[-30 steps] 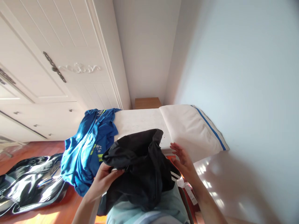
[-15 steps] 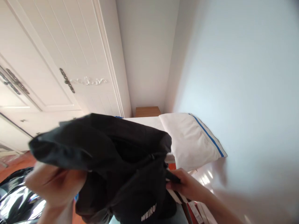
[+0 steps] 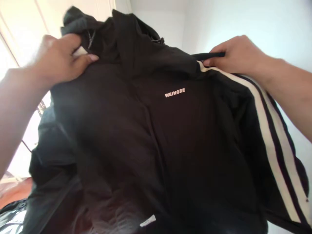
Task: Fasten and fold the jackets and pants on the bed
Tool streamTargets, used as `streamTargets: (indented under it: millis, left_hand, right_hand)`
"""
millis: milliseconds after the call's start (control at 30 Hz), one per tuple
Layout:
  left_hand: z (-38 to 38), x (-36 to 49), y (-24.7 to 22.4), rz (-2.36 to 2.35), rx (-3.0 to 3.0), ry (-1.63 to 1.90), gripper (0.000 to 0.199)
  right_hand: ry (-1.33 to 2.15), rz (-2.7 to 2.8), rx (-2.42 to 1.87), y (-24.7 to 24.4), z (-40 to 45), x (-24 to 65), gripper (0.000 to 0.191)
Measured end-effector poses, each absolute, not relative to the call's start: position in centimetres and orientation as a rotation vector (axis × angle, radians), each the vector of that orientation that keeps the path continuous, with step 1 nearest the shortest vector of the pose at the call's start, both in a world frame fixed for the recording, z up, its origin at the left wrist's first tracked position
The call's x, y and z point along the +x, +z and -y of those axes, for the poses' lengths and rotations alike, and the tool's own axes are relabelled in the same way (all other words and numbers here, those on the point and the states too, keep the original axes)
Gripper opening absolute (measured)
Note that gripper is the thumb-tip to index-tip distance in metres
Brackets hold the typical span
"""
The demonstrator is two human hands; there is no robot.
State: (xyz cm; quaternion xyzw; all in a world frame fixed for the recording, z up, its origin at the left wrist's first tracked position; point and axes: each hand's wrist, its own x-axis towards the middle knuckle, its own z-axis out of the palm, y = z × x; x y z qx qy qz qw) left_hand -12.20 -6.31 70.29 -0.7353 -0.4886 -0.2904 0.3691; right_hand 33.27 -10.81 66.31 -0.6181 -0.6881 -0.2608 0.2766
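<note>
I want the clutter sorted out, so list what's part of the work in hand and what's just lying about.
In the work:
- black jacket, held up by its top
- left hand and right hand, both gripping it

Seemingly just about:
- shiny bag, lower left, mostly out of view, untouched
- wall, background only

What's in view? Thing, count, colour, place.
jacket: 1, black, centre
hood: 1, black, top of jacket
cords: 2 visible, black-and-white, hood
lettering: 1 word, white, chest
stripes: 2, cream, sleeve at picture right
label: 1, white, bottom centre
cabinet: 1, white, upper left
walls: 2, pale, top and right
floor: 1, reddish, lower left
shiny thing: 1, black-silver, lower-left corner, unidentifiable
left hand: 1, bare, gripping jacket beside hood
right hand: 1, bare, gripping jacket shoulder
forearms: 2, bare, left and right
</note>
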Motion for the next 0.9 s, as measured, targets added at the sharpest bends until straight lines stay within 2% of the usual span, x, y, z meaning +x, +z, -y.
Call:
streamTargets:
  millis: [67, 133, 200, 300, 333, 433, 533, 700, 900]
  left_hand:
    - [6.1, -11.9, 71.1, 1.264, -1.855, -0.654, 0.079]
    - [5.7, -11.9, 71.4, 1.318, -1.871, -0.609, 0.079]
    - [5.4, -11.9, 71.5, 1.398, -1.944, -0.588, 0.074]
    - [5.4, -11.7, 71.8, 1.531, -2.098, -0.659, 0.055]
    - [5.5, -11.5, 71.8, 1.55, -2.138, -0.663, 0.049]
    - [4.6, -10.5, 70.1, 1.584, -2.293, -0.619, 0.032]
    - [1.9, -9.5, 64.9, 1.68, -2.509, -0.537, 0.021]
    - [-2.7, -10.3, 55.2, 2.074, -2.662, -0.524, 0.029]
    - [-8.3, -13.1, 52.3, 2.52, -2.526, -0.583, 0.054]
  right_hand:
    - [-0.841, 1.911, -1.723, 67.4, 9.5, 33.7, 0.107]
    - [-0.901, 1.962, -1.774, 68.5, 8.0, 33.9, 0.105]
    - [-0.886, 2.01, -1.814, 69.7, 6.8, 33.8, 0.088]
    - [-0.805, 2.097, -1.868, 71.2, 6.7, 33.2, 0.044]
    - [-0.753, 2.13, -1.884, 71.5, 7.2, 33.0, 0.035]
    - [-0.537, 2.208, -1.952, 71.0, 8.4, 32.2, 0.03]
    - [-0.392, 2.31, -2.041, 67.5, 7.9, 31.1, 0.025]
    - [-0.096, 2.456, -2.214, 59.6, 5.2, 29.7, 0.022]
    - [0.142, 2.395, -2.182, 57.7, 0.0, 30.0, 0.028]
